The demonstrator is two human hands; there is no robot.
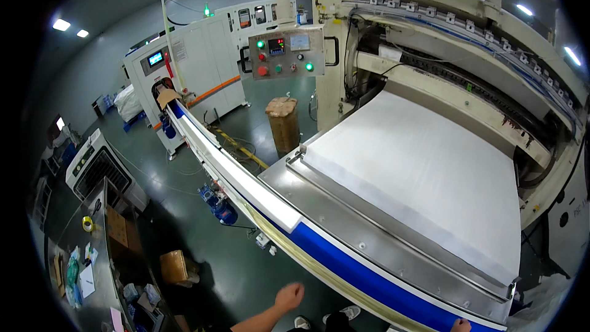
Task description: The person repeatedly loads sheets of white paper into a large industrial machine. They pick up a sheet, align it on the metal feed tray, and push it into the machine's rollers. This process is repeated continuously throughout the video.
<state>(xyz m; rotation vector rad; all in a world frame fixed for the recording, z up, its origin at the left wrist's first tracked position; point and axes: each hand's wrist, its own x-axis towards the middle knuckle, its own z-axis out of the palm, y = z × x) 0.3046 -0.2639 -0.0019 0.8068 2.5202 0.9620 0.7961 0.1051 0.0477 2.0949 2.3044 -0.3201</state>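
Note:
My left hand (289,297) is curled into a loose fist above the floor, beside the near edge of the conveyor, with nothing seen in it. At the lower edge of the view, only the top of my right hand (461,326) shows, its fingers curled, by the blue conveyor belt (344,263). Whatever it may hold is hidden. A long white strip of stacked material (258,194) lies along the far part of the belt. Beyond the belt, a wide white sheet (424,175) stretches from the large cream machine (455,89) over a steel table (344,215), behind a metal bar (393,233).
A control panel (287,53) with lit buttons hangs over a brown carton (283,124). The belt leads to a white machine cabinet (203,64). At left stand an air cooler (104,169), a cluttered metal workbench (77,227) and a small carton (178,267). Blue motors (218,206) jut below the conveyor.

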